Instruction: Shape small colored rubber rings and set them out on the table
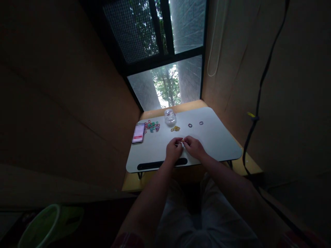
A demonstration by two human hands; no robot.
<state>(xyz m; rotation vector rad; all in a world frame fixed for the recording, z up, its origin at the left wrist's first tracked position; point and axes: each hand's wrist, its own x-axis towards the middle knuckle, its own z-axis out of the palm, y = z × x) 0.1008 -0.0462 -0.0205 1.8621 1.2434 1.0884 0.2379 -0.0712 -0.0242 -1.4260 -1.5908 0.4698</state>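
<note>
A small yellowish piece (183, 141) is pinched between left hand (174, 149) and right hand (194, 148); just beyond the grip, yellow bands (177, 128), then a clear jar (170, 118), are seen; leftward, a phone (139, 133) is blurred, unreadable.

On the table (152, 151), ring pile (152, 126) left of jar (170, 118).

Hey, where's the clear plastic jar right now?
In the head view, the clear plastic jar sits near the far edge of the white tabletop, just beyond the small yellow cluster and to the right of the multicoloured pile.
</note>
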